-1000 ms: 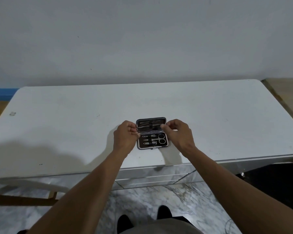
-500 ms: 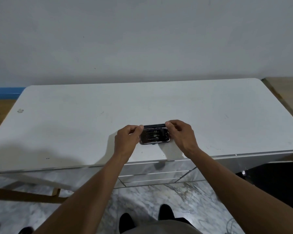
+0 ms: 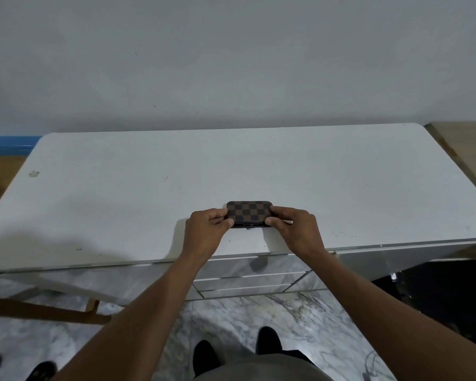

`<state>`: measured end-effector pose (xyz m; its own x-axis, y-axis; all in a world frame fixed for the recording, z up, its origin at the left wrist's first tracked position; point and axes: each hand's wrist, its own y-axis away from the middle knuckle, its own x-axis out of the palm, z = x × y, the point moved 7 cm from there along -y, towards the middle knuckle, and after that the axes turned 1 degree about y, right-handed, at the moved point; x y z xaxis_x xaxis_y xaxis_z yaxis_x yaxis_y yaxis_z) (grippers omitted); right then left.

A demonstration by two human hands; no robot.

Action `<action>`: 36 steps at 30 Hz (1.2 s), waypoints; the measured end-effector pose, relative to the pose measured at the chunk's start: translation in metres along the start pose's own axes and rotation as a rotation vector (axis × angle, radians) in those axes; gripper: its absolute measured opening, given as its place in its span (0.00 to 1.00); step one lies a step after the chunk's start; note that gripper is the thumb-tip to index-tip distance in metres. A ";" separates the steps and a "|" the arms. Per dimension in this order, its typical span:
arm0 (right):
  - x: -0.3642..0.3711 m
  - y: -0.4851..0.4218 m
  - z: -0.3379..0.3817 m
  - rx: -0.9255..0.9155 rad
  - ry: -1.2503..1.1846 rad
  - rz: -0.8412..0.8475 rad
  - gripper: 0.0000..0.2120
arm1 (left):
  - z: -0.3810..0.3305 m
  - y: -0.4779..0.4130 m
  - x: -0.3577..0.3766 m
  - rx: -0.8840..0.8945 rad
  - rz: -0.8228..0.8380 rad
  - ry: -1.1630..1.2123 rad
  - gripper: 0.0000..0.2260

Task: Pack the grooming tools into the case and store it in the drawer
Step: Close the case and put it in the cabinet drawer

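Our left hand (image 3: pixel 204 232) and right hand (image 3: pixel 294 229) now clamp the case (image 3: pixel 249 214), just folded shut mid-frame on the worktop (image 3: pixel 121 188), ready for the drawer (image 3: pixel 248 266).

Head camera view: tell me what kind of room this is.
Probably a bedroom or dressing area at home: a white dresser top with drawers below, a marble-patterned tile floor, and a checkered grooming case held in both hands.

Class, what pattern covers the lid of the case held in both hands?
A brown-and-dark checkerboard on the case, seen in the head view.
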<state>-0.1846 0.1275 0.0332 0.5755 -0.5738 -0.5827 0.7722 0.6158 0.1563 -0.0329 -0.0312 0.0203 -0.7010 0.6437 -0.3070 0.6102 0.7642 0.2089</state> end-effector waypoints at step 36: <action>0.025 -0.020 0.023 -0.078 0.559 0.235 0.20 | -0.010 -0.004 0.018 -0.048 0.004 -0.348 0.21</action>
<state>-0.1795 0.0892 0.0338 0.4836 -0.0601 -0.8732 0.6075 0.7412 0.2855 -0.0522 -0.0224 0.0231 -0.5259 0.6006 -0.6023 0.5889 0.7681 0.2517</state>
